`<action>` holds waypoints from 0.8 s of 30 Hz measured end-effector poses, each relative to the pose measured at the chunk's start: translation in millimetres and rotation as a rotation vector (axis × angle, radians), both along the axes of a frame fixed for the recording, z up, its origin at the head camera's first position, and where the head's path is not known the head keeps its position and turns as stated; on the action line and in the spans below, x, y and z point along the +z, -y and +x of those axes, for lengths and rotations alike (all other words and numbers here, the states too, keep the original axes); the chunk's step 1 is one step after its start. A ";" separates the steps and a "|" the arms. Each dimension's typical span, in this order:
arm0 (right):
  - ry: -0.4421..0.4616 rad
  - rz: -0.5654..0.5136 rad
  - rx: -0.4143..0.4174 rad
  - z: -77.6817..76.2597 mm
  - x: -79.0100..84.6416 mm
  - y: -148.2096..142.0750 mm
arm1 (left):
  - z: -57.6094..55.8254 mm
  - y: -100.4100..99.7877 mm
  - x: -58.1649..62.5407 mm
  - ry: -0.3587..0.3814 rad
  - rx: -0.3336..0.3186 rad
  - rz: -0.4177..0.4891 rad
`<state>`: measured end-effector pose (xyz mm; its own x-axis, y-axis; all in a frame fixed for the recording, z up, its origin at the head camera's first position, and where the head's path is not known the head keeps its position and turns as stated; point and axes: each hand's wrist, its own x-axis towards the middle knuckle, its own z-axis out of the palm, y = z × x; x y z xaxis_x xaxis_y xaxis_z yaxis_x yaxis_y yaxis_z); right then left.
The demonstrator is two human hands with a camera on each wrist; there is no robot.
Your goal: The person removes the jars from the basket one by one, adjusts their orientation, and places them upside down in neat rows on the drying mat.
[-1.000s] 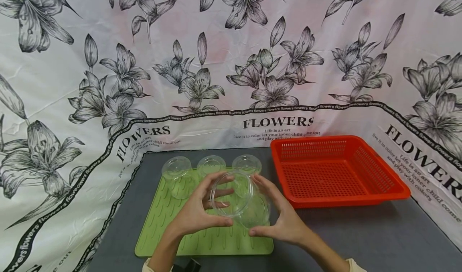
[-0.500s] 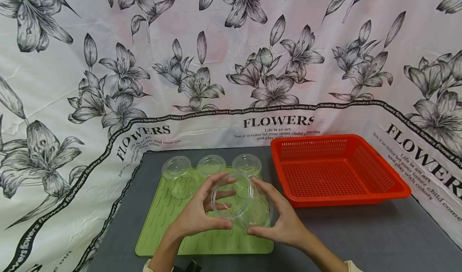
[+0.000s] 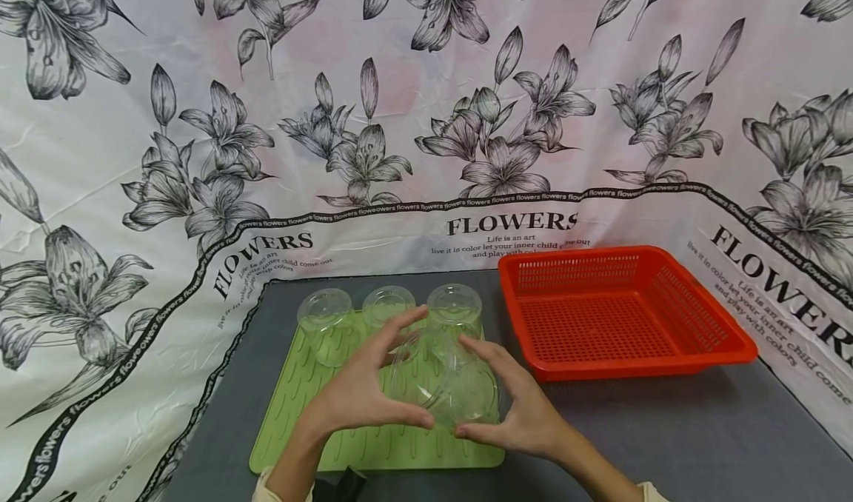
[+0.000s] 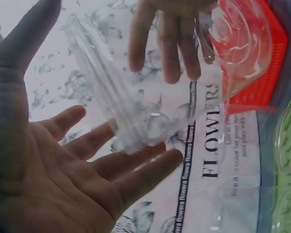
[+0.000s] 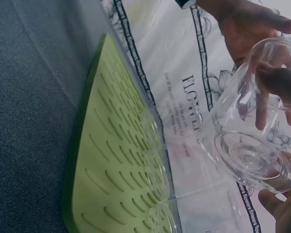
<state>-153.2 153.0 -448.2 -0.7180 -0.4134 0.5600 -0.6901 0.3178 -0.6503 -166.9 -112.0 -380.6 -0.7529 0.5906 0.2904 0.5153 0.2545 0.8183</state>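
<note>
A clear plastic jar (image 3: pixel 474 392) is tilted above the green mat (image 3: pixel 380 443), its mouth turned toward my left hand. My right hand (image 3: pixel 526 412) grips the jar near its base, thumb below and fingers above. Concentric rings show on the base (image 5: pixel 252 156) in the right wrist view. Beside the mouth is my left hand (image 3: pixel 360 392), fingers spread and thumb apart. In the left wrist view the jar's rim (image 4: pixel 99 82) passes in front of the fingers of that open palm (image 4: pixel 63 170).
Three more clear jars stand along the mat's back edge: one left (image 3: pixel 326 324), one in the middle (image 3: pixel 389 303), one right (image 3: pixel 455 303). A red plastic basket (image 3: pixel 620 372) sits to the right on the grey tabletop (image 3: pixel 640 435). Flower-printed cloth (image 3: pixel 373 246) hangs behind.
The jar has turned so its mouth faces more to the left and less toward the head camera. My left hand has shifted slightly, its fingertips reaching higher; the right keeps its grip.
</note>
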 end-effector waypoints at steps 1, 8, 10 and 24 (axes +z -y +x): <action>0.000 0.010 -0.005 0.3 0.2 0.0 | 1.4 -0.9 2.0 -0.005 0.020 -0.034; -0.010 0.076 -0.029 1.4 1.0 -0.2 | 8.0 -5.5 8.8 -0.111 0.108 -0.237; -0.006 0.089 -0.035 2.3 1.0 -0.4 | 8.5 -6.6 8.7 -0.146 0.119 -0.269; 0.021 0.022 -0.061 2.4 -1.8 -1.2 | 6.3 -4.2 2.4 -0.152 0.129 -0.198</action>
